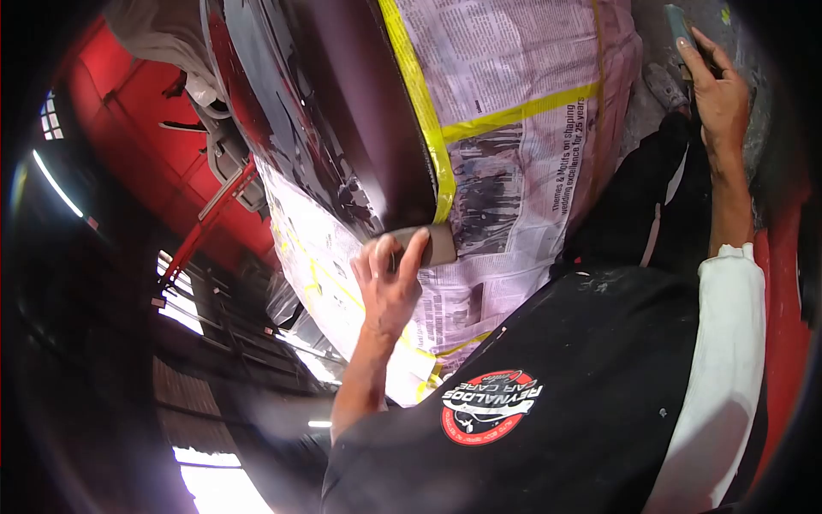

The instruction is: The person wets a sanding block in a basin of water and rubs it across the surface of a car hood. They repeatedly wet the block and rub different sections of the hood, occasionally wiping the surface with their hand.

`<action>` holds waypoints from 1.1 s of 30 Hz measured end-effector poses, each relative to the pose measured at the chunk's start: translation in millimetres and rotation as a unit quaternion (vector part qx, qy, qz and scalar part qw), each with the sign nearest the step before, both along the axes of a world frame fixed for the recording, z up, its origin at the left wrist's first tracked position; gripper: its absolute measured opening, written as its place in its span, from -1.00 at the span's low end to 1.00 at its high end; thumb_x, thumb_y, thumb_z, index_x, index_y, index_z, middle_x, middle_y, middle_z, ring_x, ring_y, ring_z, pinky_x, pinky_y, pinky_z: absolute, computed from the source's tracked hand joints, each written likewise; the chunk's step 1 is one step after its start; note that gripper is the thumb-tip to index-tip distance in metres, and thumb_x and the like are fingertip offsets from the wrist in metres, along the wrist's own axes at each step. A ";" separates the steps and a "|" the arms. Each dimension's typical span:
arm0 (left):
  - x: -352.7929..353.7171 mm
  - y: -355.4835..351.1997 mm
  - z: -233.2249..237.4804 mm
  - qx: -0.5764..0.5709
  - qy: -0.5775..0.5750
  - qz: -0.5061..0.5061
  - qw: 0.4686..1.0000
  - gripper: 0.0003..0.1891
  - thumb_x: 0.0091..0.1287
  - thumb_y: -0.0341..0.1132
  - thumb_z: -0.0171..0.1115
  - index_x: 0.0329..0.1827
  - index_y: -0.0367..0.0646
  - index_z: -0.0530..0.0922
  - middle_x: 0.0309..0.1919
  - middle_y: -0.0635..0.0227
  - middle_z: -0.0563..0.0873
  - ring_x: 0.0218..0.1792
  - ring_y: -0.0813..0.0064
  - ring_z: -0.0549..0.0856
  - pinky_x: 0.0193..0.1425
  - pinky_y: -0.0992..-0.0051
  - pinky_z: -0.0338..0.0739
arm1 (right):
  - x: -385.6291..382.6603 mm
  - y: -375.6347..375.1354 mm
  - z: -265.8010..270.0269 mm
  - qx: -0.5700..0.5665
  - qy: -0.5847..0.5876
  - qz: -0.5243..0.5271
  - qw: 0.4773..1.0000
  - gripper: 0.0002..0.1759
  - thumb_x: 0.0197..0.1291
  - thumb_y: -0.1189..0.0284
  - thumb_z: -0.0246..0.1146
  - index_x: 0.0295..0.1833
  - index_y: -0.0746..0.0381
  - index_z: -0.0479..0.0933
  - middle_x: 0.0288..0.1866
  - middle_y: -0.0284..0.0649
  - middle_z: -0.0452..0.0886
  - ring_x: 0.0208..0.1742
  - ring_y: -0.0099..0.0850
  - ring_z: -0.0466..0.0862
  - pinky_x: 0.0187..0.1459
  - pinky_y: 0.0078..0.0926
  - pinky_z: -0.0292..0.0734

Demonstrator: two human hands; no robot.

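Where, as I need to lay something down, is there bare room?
The upper newspaper is free, with yellow tape to its left and below, though it looks curved. The dark panel between that tape and the grey patches is bare above the left hand. Crowded: around that hand's brown block, and by the right hand, green block and shoe.

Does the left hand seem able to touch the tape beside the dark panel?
Probably yes: the tape lies uncovered just beyond the left hand, though the block it holds may hinder.
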State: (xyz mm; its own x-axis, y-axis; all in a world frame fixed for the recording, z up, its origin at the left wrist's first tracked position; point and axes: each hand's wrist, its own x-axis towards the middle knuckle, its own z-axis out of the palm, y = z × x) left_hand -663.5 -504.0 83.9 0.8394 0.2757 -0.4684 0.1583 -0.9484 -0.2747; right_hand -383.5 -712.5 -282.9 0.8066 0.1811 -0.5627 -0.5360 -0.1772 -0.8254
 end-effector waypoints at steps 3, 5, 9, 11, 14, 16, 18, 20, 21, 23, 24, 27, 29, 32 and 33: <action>-58.1 -17.4 2.2 0.014 -0.033 0.021 0.999 -0.32 -0.02 -0.61 0.40 0.25 0.12 0.68 -0.03 0.32 0.45 0.01 0.24 0.53 0.12 0.21 0.44 | -18.8 -0.4 -5.4 0.026 0.002 0.009 1.000 -0.51 0.33 0.26 0.48 0.32 0.20 0.66 -0.02 -0.37 0.75 -0.08 -0.63 0.67 -0.03 -0.69 0.55; -78.9 -16.5 -3.2 0.022 -0.060 0.016 0.998 -0.34 -0.01 -0.62 0.40 0.23 0.09 0.68 -0.03 0.31 0.44 0.00 0.24 0.52 0.12 0.22 0.43 | -20.8 -7.1 -11.8 0.002 0.023 0.022 0.999 -0.50 0.32 0.27 0.48 0.32 0.20 0.66 0.04 -0.33 0.75 -0.05 -0.60 0.68 0.02 -0.67 0.56; -106.3 -7.5 -12.4 0.037 -0.104 -0.054 0.992 -0.38 0.02 -0.49 0.50 0.25 -0.04 0.64 0.08 0.23 0.39 0.07 0.16 0.45 0.19 0.18 0.41 | -24.0 -26.0 -17.9 0.018 0.060 -0.023 0.998 -0.49 0.32 0.28 0.49 0.33 0.21 0.66 0.08 -0.29 0.74 -0.03 -0.58 0.70 0.06 -0.64 0.56; -114.2 -6.4 -17.3 0.040 -0.132 -0.072 0.988 -0.39 0.03 -0.44 0.50 0.26 -0.05 0.64 0.08 0.22 0.40 0.07 0.16 0.45 0.19 0.17 0.40 | -21.3 -39.9 -19.3 0.009 0.077 -0.018 0.997 -0.49 0.32 0.28 0.49 0.33 0.22 0.65 0.10 -0.24 0.74 -0.01 -0.56 0.70 0.08 -0.61 0.56; -125.5 -5.7 -21.2 0.043 -0.135 -0.066 0.988 -0.41 0.07 -0.40 0.50 0.26 -0.06 0.65 0.07 0.21 0.41 0.08 0.16 0.45 0.19 0.16 0.40 | -19.7 -46.8 -14.9 -0.031 0.029 -0.017 0.999 -0.49 0.32 0.29 0.48 0.33 0.23 0.65 0.08 -0.24 0.74 -0.02 -0.55 0.69 0.08 -0.59 0.56; -127.0 -3.3 -26.7 0.031 -0.155 -0.068 0.985 -0.45 0.09 -0.38 0.50 0.23 -0.07 0.68 0.06 0.21 0.42 0.10 0.15 0.45 0.22 0.16 0.39 | -14.3 -46.2 -0.8 -0.024 0.026 -0.020 0.999 -0.50 0.33 0.30 0.48 0.32 0.24 0.65 0.07 -0.24 0.74 -0.02 -0.56 0.69 0.08 -0.59 0.56; -129.9 -1.9 -31.4 0.022 -0.166 -0.058 0.984 -0.45 0.08 -0.38 0.50 0.23 -0.07 0.68 0.06 0.21 0.43 0.10 0.15 0.45 0.23 0.16 0.38 | -12.7 -46.8 15.4 -0.017 0.026 -0.021 0.999 -0.51 0.33 0.31 0.47 0.32 0.24 0.66 0.07 -0.24 0.74 -0.01 -0.56 0.68 0.08 -0.59 0.56; -129.6 -3.7 -31.1 0.005 -0.168 -0.037 0.985 -0.43 0.07 -0.38 0.47 0.24 -0.09 0.68 0.06 0.23 0.44 0.11 0.16 0.45 0.26 0.16 0.35 | -3.2 -44.9 31.5 -0.040 0.002 -0.017 0.999 -0.53 0.33 0.32 0.47 0.30 0.25 0.67 0.04 -0.26 0.74 -0.03 -0.56 0.68 0.07 -0.59 0.56; -127.6 -5.1 -31.2 0.010 -0.178 -0.036 0.983 -0.43 0.07 -0.38 0.47 0.24 -0.09 0.68 0.06 0.23 0.44 0.11 0.16 0.45 0.26 0.16 0.35 | 1.6 -44.6 36.7 -0.036 -0.008 -0.016 0.999 -0.53 0.33 0.32 0.47 0.30 0.25 0.67 0.04 -0.26 0.74 -0.03 -0.56 0.68 0.07 -0.59 0.56; -112.5 -7.6 -27.7 0.000 -0.198 -0.016 0.980 -0.38 0.00 -0.47 0.36 0.24 0.05 0.70 0.06 0.30 0.44 0.07 0.20 0.48 0.20 0.12 0.41 | 15.8 -46.0 46.9 -0.013 -0.035 -0.023 0.999 -0.52 0.32 0.30 0.48 0.29 0.25 0.68 0.02 -0.27 0.74 -0.06 -0.57 0.67 0.05 -0.60 0.55; -106.4 -10.1 -21.9 -0.006 -0.186 -0.004 0.982 -0.42 0.06 -0.50 0.30 0.24 0.04 0.71 0.06 0.28 0.47 0.08 0.16 0.51 0.22 0.13 0.41 | 18.3 -47.1 52.1 -0.009 -0.044 -0.022 0.999 -0.52 0.32 0.30 0.48 0.29 0.25 0.68 0.02 -0.27 0.74 -0.06 -0.57 0.67 0.05 -0.60 0.55; -85.0 9.0 -12.7 0.003 -0.303 0.023 0.953 -0.44 0.12 -0.54 0.23 0.25 0.01 0.72 0.05 0.23 0.55 0.10 0.13 0.56 0.26 0.16 0.42 | 26.0 -49.2 65.7 -0.046 -0.069 -0.014 0.996 -0.48 0.27 0.25 0.50 0.29 0.22 0.68 -0.15 -0.30 0.74 -0.20 -0.59 0.66 -0.07 -0.62 0.56; -18.8 47.9 -2.3 0.047 -0.344 0.046 0.937 -0.44 0.16 -0.61 0.15 0.25 -0.03 0.72 0.03 0.15 0.64 0.13 0.11 0.60 0.30 0.18 0.42 | 27.0 -50.2 72.2 -0.087 -0.088 -0.012 0.992 -0.49 0.30 0.26 0.49 0.30 0.25 0.67 -0.08 -0.27 0.75 -0.16 -0.57 0.68 -0.04 -0.58 0.59; 87.7 118.4 -11.9 -0.034 -0.392 -0.062 0.917 -0.42 0.13 -0.61 0.22 0.22 0.11 0.73 -0.02 0.23 0.71 0.11 0.10 0.63 0.29 0.17 0.46 | 27.2 -56.0 66.1 -0.037 -0.120 -0.009 0.992 -0.49 0.32 0.28 0.47 0.32 0.27 0.65 0.02 -0.23 0.76 -0.12 -0.54 0.70 -0.02 -0.56 0.61; 123.7 132.7 -21.2 -0.034 -0.376 -0.093 0.921 -0.45 0.14 -0.56 0.28 0.20 0.16 0.72 0.03 0.26 0.70 0.14 0.11 0.62 0.28 0.18 0.46 | 25.6 -53.0 72.7 -0.041 -0.129 -0.008 0.991 -0.49 0.32 0.28 0.47 0.32 0.27 0.65 0.02 -0.23 0.76 -0.12 -0.54 0.70 -0.02 -0.56 0.61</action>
